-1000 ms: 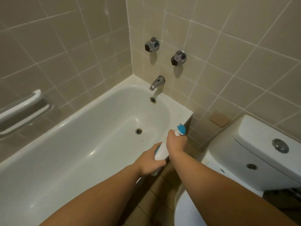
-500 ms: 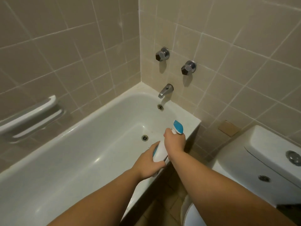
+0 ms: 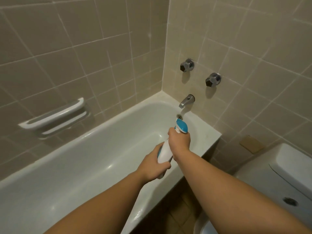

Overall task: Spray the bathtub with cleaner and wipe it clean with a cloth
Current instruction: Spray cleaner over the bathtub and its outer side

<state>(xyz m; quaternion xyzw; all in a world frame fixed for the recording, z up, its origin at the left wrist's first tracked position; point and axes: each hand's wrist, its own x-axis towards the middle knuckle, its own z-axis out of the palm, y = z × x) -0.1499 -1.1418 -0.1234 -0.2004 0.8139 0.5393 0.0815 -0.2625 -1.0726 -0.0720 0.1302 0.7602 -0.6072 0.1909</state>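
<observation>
Spray bottle (image 3: pixel 164 152): white body with a blue trigger head, held tilted above the near rim of the tub, its head pointing towards the tap end.
Blue trigger head (image 3: pixel 182 126): uppermost part of the bottle, seen just below the overflow fitting in this view.
Left hand (image 3: pixel 154 164): wrapped around the lower body of the spray bottle, fingers curled under its base.
Right hand (image 3: pixel 179 139): closed around the neck of the bottle just beneath the blue head; whether a finger rests on the trigger cannot be told.
Bathtub (image 3: pixel 81 166): white, running from lower left to the tiled corner; its inner surface shows glossy highlights.
Spout (image 3: pixel 185 101): chrome, fixed to the end wall above the tub, beyond the bottle's head.
Overflow fitting (image 3: pixel 179 116): small round metal piece on the tub's end wall, directly below the spout.
Tap handles (image 3: pixel 186 65): two chrome handles with dark faceted knobs on the end wall, above the spout, the right one lower than the left.
Soap holder (image 3: pixel 55 115): white recessed ledge with a rail, set into the long tiled wall, well apart from the hands.
Toilet cistern (image 3: pixel 290 176): white, at the right edge beside the tub's end, with a round button on its lid.
Cloth: none visible in this view.
</observation>
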